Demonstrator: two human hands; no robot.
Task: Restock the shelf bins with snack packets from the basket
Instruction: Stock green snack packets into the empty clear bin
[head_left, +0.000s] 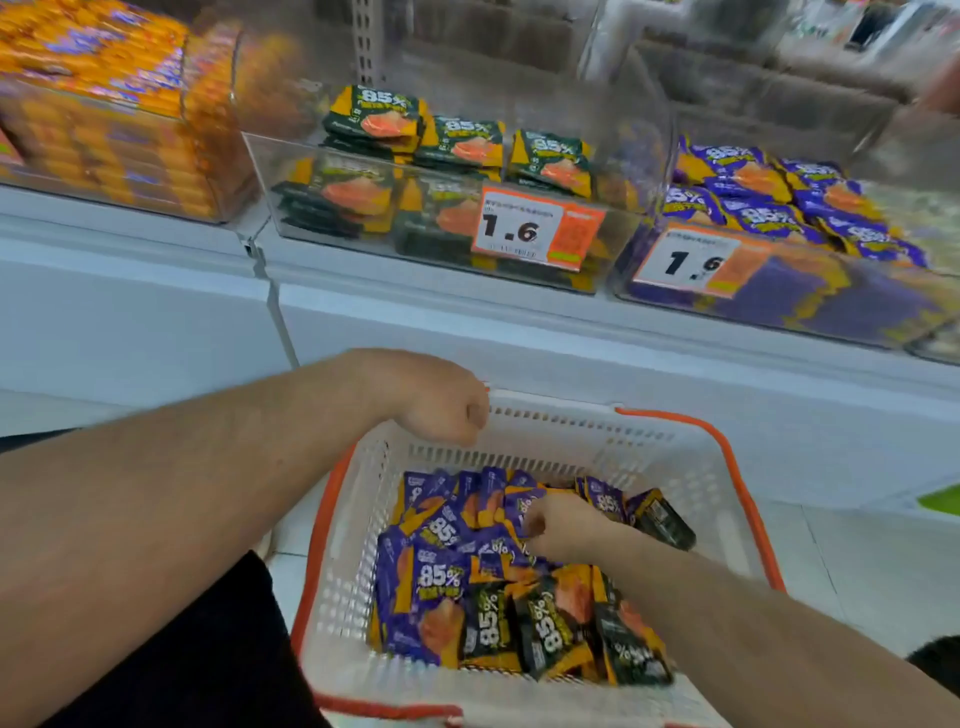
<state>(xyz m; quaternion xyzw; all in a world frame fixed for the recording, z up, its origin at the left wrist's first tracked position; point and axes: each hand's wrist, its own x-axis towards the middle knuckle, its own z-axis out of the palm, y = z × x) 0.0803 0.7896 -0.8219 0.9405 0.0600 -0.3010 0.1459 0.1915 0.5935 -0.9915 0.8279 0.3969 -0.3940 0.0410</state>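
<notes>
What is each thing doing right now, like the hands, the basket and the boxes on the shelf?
Left hand: curled, gripping the basket's far rim.
Right hand: down in the basket, fingers pinching a purple packet.
Basket: on the floor, holding mixed purple and green packets.
Green bin: partly filled, neat stacks.
Purple bin: well filled, packets loose.
Orange bin: packed full.
Price tags: stuck on the bin fronts, reading 1.6.

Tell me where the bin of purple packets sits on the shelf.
In the head view, the bin of purple packets sits at the right of the shelf, directly right of the bin of dark green packets, above the basket.
</notes>
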